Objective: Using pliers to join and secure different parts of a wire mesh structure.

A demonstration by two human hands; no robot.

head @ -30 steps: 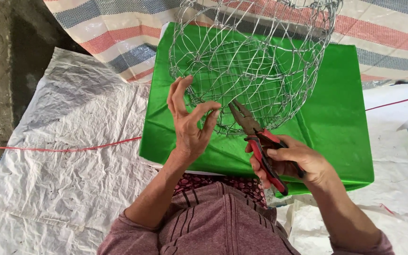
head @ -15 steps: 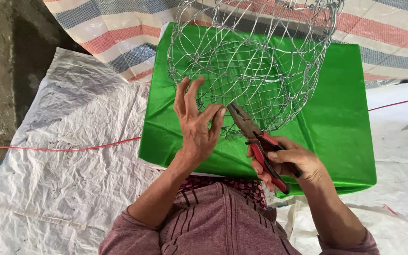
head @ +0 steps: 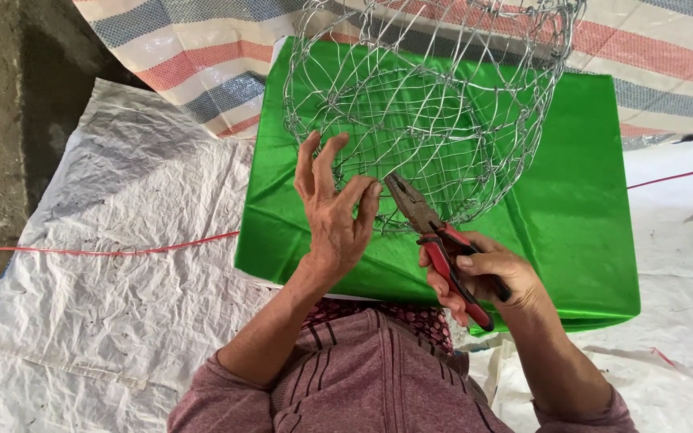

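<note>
Just left of the pliers [head: 431, 232], clenched in the right hand [head: 487, 277], the open left hand [head: 332, 216] touched the wire basket [head: 427, 104].

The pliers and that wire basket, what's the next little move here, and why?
Probably ease the pliers forward so the nose closes on the wire at the wire basket lower rim. The right hand grips the red handles, the tip sits just at the mesh, and the left hand steadies the wire beside it on the green cloth.
</note>
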